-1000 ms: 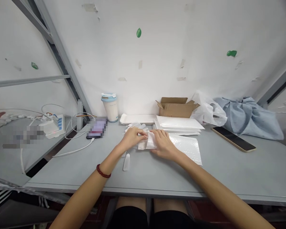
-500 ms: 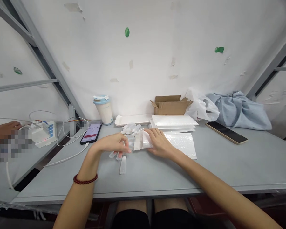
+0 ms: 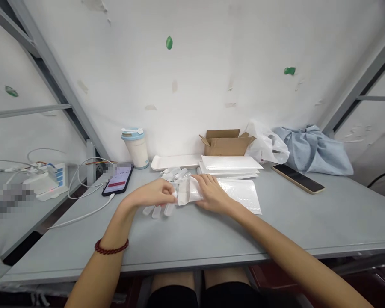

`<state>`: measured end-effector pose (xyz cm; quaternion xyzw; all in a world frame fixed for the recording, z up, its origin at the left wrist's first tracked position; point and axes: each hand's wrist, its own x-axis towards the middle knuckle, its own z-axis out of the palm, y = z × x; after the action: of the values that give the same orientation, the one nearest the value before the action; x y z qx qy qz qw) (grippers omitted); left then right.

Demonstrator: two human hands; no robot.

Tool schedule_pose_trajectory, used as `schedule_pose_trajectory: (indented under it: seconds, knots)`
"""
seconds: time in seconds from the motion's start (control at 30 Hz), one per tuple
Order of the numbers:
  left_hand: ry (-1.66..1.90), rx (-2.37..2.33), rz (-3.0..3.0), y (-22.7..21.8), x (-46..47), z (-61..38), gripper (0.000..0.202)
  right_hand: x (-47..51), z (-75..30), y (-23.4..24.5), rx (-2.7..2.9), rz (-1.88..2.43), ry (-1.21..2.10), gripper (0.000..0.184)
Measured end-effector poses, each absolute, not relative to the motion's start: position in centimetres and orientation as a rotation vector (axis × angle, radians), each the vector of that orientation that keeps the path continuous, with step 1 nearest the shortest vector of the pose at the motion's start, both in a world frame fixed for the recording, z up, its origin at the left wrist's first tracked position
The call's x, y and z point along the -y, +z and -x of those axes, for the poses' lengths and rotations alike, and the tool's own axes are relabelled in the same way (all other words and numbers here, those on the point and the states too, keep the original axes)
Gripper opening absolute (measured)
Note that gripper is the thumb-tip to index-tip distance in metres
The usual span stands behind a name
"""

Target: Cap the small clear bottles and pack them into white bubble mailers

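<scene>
My right hand (image 3: 211, 193) presses down on a white bubble mailer (image 3: 244, 193) on the grey table (image 3: 211, 235), its fingers curled round the mailer's raised open end. My left hand (image 3: 152, 194) is closed on a small clear plastic tube (image 3: 170, 207) right at that opening. Two more such tubes (image 3: 151, 211) lie on the table under the left hand. A heap of several tubes (image 3: 176, 174) sits just behind the hands.
A stack of white mailers (image 3: 229, 164), a cardboard box (image 3: 226, 143), a white tray (image 3: 175, 161), a lidded cup (image 3: 135, 147), a plastic bag (image 3: 266, 145) and blue cloth (image 3: 311, 149) line the wall. One phone (image 3: 117, 180) lies charging at left, another phone (image 3: 297, 178) at right. A power strip (image 3: 46, 182) is far left.
My left hand left the mailer's mouth, went down to the loose tubes, and has come back to the opening with one. The tube that lay nearer me is gone. A person's hand at far left is gone.
</scene>
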<state>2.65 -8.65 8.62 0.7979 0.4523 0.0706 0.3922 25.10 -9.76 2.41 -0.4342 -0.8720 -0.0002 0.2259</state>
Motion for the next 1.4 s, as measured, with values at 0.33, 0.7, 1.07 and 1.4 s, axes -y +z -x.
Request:
schedule_pose_trajectory:
  seconds: [0.33,0.7,1.07,1.4]
  knots:
    - [0.402,-0.933,-2.081,5.0,7.6,-6.0,0.024,9.7,-25.3,2.1,2.373,1.195,0.141,0.08]
    - [0.569,-1.126,-2.131,6.8,7.6,-4.5,0.023,9.7,-25.3,2.6,2.406,1.288,0.157,0.074]
    - [-0.132,-1.404,-1.94,8.4,7.4,0.2,0.032,9.9,-25.4,2.8,2.444,1.29,0.11,0.071]
    - [0.013,-1.48,-2.033,7.7,7.2,-0.8,0.031,10.0,-25.3,3.1,2.428,1.336,0.151,0.072]
